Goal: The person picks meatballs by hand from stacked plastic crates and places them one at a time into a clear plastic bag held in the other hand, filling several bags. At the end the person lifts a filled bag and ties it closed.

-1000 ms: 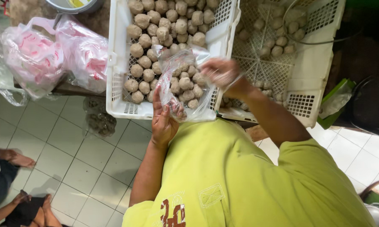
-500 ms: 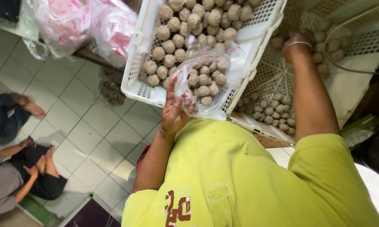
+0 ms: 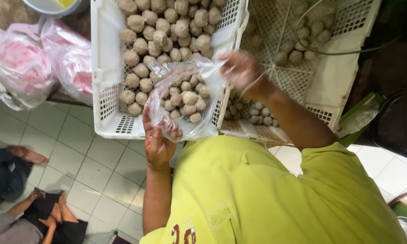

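The left hand point(image 3: 158, 140) cups a clear plastic bag point(image 3: 185, 99) of greyish meatballs from below, fingers curled around its bottom. The bag hangs over the near edge of a white perforated crate point(image 3: 105, 68) heaped with meatballs. The right hand point(image 3: 241, 70), blurred, pinches the bag's open upper corner. Further right sits a second white crate point(image 3: 343, 77), sparsely filled. Pink plastic bags point(image 3: 36, 58) lie at the left.

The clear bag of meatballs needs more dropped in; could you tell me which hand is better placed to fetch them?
Probably the right hand: it is free, blurred above the bag's mouth, next to the meatballs in the left white crate. The left hand is gripping the clear bag from below.
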Tool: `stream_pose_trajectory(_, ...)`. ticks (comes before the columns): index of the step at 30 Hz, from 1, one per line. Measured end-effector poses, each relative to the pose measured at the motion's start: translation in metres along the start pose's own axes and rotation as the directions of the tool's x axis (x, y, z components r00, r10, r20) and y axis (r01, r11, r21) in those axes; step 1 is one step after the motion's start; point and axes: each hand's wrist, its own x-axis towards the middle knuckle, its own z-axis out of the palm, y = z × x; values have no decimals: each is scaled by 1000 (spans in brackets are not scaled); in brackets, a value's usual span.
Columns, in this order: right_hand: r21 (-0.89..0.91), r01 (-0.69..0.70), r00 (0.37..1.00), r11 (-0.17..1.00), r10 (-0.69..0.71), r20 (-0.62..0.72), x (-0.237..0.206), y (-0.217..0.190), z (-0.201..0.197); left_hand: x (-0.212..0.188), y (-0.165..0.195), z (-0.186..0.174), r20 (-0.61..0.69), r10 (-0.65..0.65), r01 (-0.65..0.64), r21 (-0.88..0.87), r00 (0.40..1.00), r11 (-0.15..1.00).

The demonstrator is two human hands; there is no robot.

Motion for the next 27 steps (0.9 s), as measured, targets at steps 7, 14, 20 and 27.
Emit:
stream_pose_trajectory(7,-892,-413,910,181,61,-409,18,108,-157,3,0,-6,31,13,-13,-4,999,1000)
stream_pose_trajectory(14,-814,-467,884,346,175,-433,29,101,-147,4,1,-1,25,8,-8,4,1000,1000)
stream_pose_trajectory(20,390,-284,957,876,235,170,0,-4,-37,3,1,-1,2,13,-13,18,1000,1000)
stream_pose_trajectory(27,-361,258,966,896,-245,82,25,1,-16,2,0,-1,8,0,0,1,1000,1000)
